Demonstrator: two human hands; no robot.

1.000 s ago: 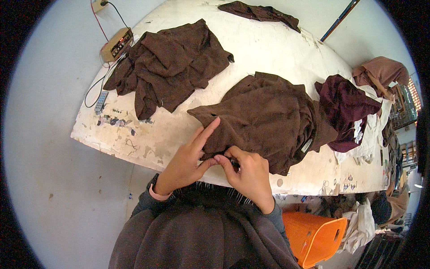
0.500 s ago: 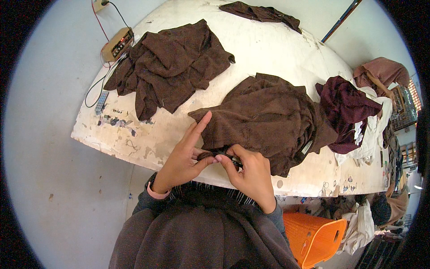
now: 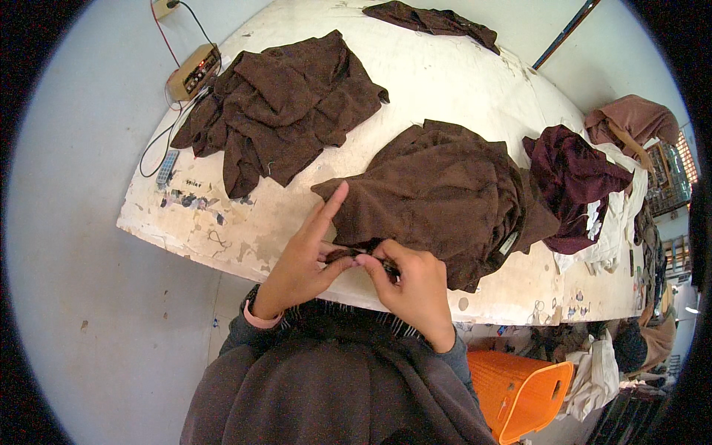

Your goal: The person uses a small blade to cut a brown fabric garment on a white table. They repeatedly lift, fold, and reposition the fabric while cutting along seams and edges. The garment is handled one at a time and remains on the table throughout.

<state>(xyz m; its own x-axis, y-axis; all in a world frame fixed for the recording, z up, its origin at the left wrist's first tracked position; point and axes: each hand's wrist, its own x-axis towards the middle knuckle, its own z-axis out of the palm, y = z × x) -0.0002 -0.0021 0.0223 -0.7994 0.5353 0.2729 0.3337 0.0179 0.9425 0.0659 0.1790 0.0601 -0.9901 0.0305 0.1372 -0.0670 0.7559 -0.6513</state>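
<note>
A brown cloth garment (image 3: 437,193) lies bunched on the table in front of me, its near edge drawn toward the table's front. My left hand (image 3: 295,263) pinches that edge between thumb and fingers, while its index finger points up along the cloth's left corner. Close against it, my right hand (image 3: 417,285) is closed at the same edge, thumb tip meeting the left thumb. Something small, dark and shiny shows under the right fingers; its kind is mostly hidden. A pale label (image 3: 509,242) shows on the garment's right side.
Another brown garment (image 3: 289,104) lies at far left, near a control box (image 3: 194,72) with cables and a remote (image 3: 167,167). Maroon cloth (image 3: 571,178) and white cloth (image 3: 612,222) lie right. An orange basket (image 3: 519,386) stands below the table edge (image 3: 185,256). A person (image 3: 630,126) is at far right.
Both hands stay at the garment's near edge with only slight finger movement. The pinched cloth shifts a little; the rest lies as before.
</note>
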